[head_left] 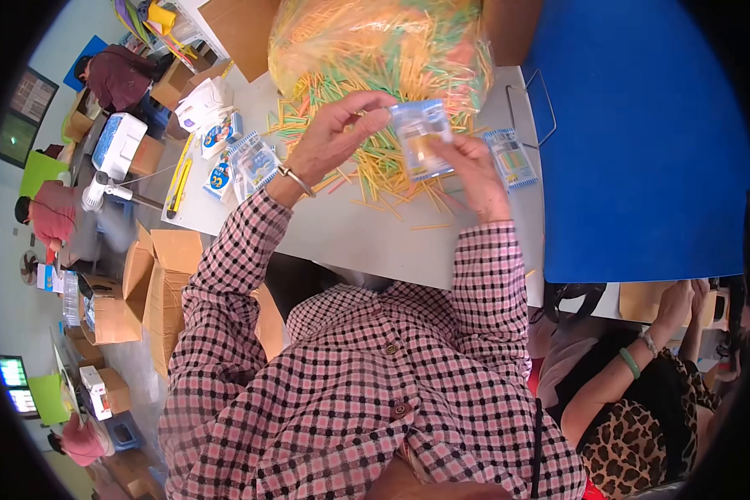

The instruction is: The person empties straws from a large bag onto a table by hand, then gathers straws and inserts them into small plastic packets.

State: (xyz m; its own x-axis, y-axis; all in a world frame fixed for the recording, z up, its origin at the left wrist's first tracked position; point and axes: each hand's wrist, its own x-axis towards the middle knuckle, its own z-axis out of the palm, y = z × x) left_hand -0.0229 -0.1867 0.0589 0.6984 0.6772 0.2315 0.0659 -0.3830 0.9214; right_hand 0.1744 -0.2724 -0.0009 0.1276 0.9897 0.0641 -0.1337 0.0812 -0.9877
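Between my hands, above the table, is a small clear plastic packet [417, 162] with blue-and-white printed ends and something yellowish inside. My right hand [477, 175] grips it from the right, thumb across its front. At its upper left corner, the thumb and forefinger of my left hand [339, 137] pinch the edge. Beneath lies a loose pile of thin coloured plastic sticks [383, 171], yellow, green and pink. Similar packets lie on either side: one packet [511, 158] by my right wrist, another packet [254, 160] beside my left wrist.
A big clear bag [383, 50] of the same sticks stands at the back. A yellow utility knife [178, 187] lies on the table's left. A blue board [642, 142] borders the right side. A co-worker's arm [612, 375] is at lower right. Cardboard boxes [171, 283] stand on the left floor.
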